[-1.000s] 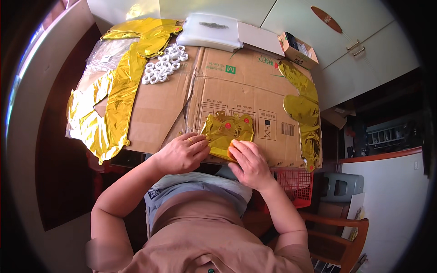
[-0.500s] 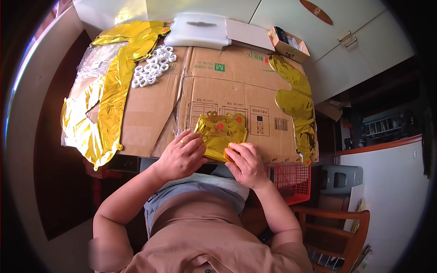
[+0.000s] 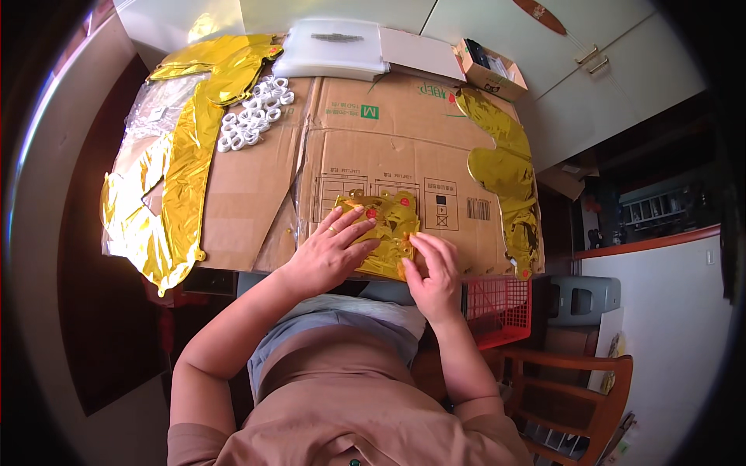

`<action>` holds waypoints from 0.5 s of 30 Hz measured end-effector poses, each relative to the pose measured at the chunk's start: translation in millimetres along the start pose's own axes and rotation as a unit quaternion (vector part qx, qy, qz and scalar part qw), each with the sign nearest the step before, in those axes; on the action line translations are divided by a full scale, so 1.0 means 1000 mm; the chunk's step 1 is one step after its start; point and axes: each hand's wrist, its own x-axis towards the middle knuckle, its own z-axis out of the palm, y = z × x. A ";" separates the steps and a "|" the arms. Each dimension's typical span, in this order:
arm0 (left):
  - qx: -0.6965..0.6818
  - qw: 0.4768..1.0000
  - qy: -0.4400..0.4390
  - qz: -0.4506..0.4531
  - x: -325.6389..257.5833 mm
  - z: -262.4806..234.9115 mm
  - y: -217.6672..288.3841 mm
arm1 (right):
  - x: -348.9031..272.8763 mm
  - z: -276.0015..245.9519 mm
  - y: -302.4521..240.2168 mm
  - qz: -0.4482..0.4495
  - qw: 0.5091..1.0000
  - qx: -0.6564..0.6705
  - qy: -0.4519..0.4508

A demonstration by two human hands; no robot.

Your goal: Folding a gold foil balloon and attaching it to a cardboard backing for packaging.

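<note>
Upper right: small cardboard box [image 3: 483, 77], topless, dark and pale items upright inside, too jumbled to count. Lower right of centre, below the table edge: one red mesh basket [image 3: 497, 314]; contents cannot be made out. Top centre: one stack of clear plastic [image 3: 330, 53].

Centre, slightly low: one folded gold foil bundle [image 3: 395, 224] on flat cardboard [image 3: 373, 155], two round red spots showing. Left hand [image 3: 328, 255] laid over its left part, palm down, fingers slightly spread. Right hand [image 3: 437, 281] at its right edge, fingers bent, thumb a little apart from them; cannot tell if they pinch the foil.

Counts: one long gold foil piece [image 3: 509, 182] along the right side. Foil pieces [image 3: 194, 163] at left overlap; number unclear. White coils [image 3: 255, 115], upper left, touching and overlapping: more than a dozen. Beside them, clear plastic wrap [image 3: 155, 110] partly beneath foil.
</note>
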 end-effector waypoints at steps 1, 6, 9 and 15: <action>0.008 1.000 -0.008 -0.001 0.001 -0.001 0.001 | -0.003 -0.003 0.001 0.007 1.000 -0.007 0.017; 0.019 1.000 -0.008 -0.013 0.000 -0.002 0.003 | -0.011 -0.018 -0.010 -0.011 0.999 -0.038 0.029; 0.020 1.000 -0.004 -0.013 0.000 0.000 0.002 | -0.015 -0.012 -0.019 -0.050 0.998 -0.035 -0.016; 0.009 1.000 0.011 -0.007 0.001 -0.004 0.002 | -0.026 0.006 -0.019 -0.074 0.979 -0.097 -0.163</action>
